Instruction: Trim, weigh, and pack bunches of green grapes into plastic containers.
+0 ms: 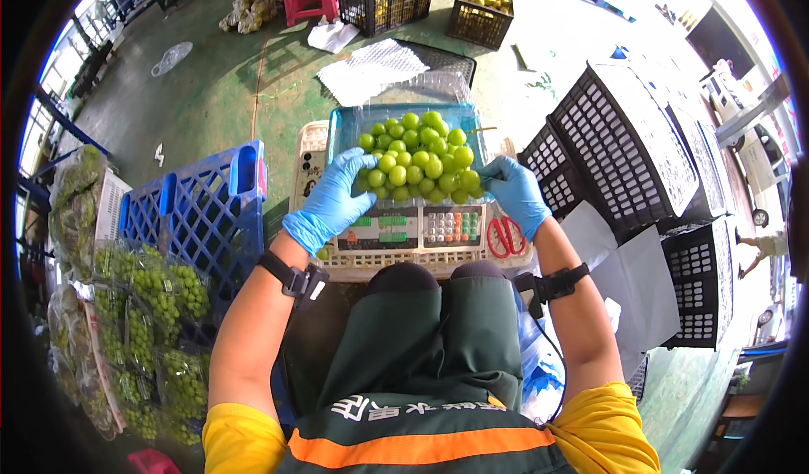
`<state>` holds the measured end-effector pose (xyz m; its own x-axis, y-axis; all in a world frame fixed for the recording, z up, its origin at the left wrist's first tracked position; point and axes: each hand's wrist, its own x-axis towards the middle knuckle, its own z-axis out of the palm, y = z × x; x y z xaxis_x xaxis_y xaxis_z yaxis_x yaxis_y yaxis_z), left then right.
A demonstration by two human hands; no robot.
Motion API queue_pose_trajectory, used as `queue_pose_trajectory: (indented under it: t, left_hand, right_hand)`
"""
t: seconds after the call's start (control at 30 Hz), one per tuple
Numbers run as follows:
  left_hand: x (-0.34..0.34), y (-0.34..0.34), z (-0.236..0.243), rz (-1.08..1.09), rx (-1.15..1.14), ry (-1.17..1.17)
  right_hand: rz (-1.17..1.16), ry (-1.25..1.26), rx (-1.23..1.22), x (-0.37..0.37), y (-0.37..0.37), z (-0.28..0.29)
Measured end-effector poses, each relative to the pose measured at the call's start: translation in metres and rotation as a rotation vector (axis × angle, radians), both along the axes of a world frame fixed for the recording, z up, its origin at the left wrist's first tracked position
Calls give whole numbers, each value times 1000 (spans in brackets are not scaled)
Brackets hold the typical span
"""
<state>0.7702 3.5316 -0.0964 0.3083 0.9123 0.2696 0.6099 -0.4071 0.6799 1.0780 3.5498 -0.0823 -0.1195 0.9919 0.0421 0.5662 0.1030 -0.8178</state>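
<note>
A bunch of green grapes (pixel 417 158) lies over the blue-edged pan (pixel 339 124) of a weighing scale, its brown stem pointing right. My left hand (pixel 337 189), in a blue glove, grips the left side of the bunch with thumb and fingers. At the right end, my gloved right hand (pixel 516 192) pinches the bunch's edge; its fingertips are partly hidden. Clear plastic (pixel 421 91) shows behind the grapes. The scale's keypad (pixel 452 225) faces me, with red-handled scissors (pixel 506 236) to its right.
A blue crate (pixel 202 208) and bagged green grapes (pixel 156 305) stand on the left. Black crates (pixel 624 137) are stacked on the right beside white paper sheets (pixel 636 284). Farther off are black fruit crates (pixel 480 15), a pink stool (pixel 310 2) and white foam netting (pixel 371 69).
</note>
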Motion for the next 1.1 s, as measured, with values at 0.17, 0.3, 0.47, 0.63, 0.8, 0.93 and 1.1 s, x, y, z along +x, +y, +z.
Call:
queue_pose_trajectory:
  t: [0.17,0.3,0.47,0.63,0.8,0.93,1.1]
  left_hand:
    - [-17,-3,28,-34,-124,-243]
    - [-38,5,47,59,-164,-261]
    - [-39,6,53,85,-222,-376]
    - [-21,14,57,66,-149,-345]
    - [1,24,60,58,-101,-230]
    - [22,23,59,-26,-170,-226]
    - [50,24,67,-139,39,-81]
  right_hand:
    - [50,63,108,13,-10,12]
    - [41,213,68,34,-12,24]
    - [28,270,-6,46,-23,19]
    - [75,239,-23,44,-30,18]
    - [62,206,46,41,-25,15]
    - [-118,-20,65,47,-10,-6]
    - [-153,-632,-267,75,5,-47]
